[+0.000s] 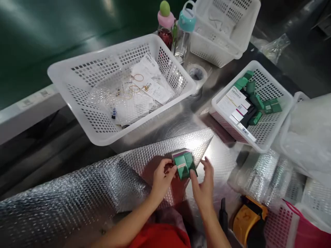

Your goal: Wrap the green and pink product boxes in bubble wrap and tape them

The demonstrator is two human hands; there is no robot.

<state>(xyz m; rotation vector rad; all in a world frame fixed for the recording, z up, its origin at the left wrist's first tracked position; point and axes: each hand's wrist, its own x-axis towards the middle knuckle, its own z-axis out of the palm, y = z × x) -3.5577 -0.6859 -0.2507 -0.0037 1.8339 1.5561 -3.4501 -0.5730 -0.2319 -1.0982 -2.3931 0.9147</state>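
A small green box (182, 164) with a pale label band is between my two hands, above a sheet of bubble wrap (143, 151). A white and purple edge, perhaps of a card or another packet, shows behind its top. My left hand (162, 179) is closed, with thumb and forefinger at the box's left edge. The thumb of my right hand (203, 184) presses on the box's lower right corner, while its forefinger is raised away from the box. Any fingers beneath the box are hidden.
Bagged jewellery and labels fill part of a large white basket (103, 137). More green boxes lie in a smaller basket (266, 146) at right. Tape (197, 74) and two bottles (184, 32) stand behind. Bubble wrap rolls (258, 175) and a yellow-black tool (245, 220) lie near right.
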